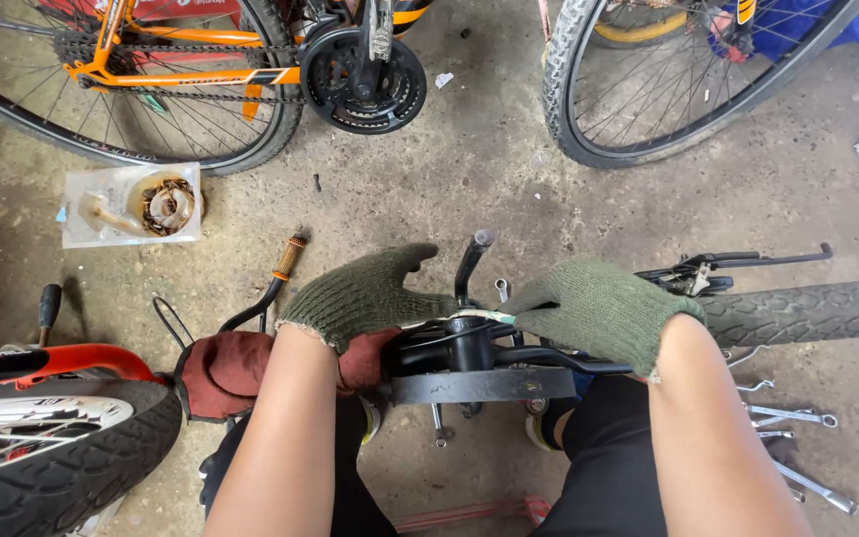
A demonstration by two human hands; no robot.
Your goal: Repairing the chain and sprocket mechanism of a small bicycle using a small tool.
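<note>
Your gloved left hand [365, 293] and right hand [599, 310] clamp the black bicycle frame [474, 363] from both sides, steadying it above scattered wrenches [792, 416].

Head view, steeply down, close over floor [509, 189]

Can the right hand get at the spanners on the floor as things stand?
Probably yes. The right hand rests on the bike's black stem, and the spanners lie on the bare floor just beside the right forearm, below the tyre. Nothing covers them, though the hand would have to let go first.
</note>
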